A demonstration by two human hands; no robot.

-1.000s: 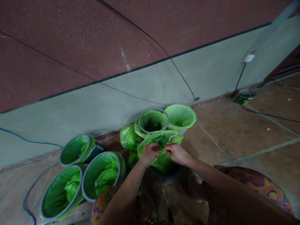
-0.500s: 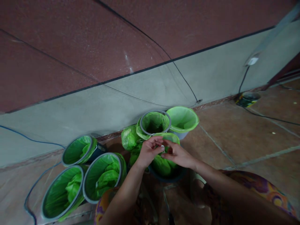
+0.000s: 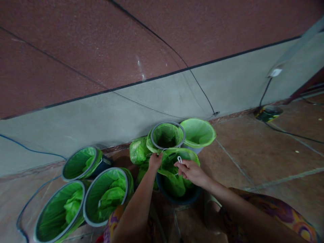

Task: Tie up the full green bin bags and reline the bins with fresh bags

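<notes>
A green mesh-like bag [image 3: 174,184] droops into the dark bucket [image 3: 177,201] between my feet, its mouth spread open. At the left edge of that mouth is my left hand [image 3: 155,162], fingers closed on the bag's rim, partly hidden from above. My right hand [image 3: 190,172] is over the right side of the opening, closed on a small white slotted plastic piece [image 3: 179,160] that sticks up past the fingers. A thin pale strand shows beneath the right fingers.
Behind stand a grey-rimmed bin [image 3: 168,135] and a pale bucket [image 3: 198,133], both green-lined. Several more lined bins [image 3: 106,197] stand at left. A green bundle [image 3: 139,151] lies near the wall. A blue cable [image 3: 30,204] and a dark tin [image 3: 268,113] are on the floor.
My hands have come apart from close together over the bag. The left has gone to the bag's left edge; the right keeps the white piece, and the bag mouth shows wider.
</notes>
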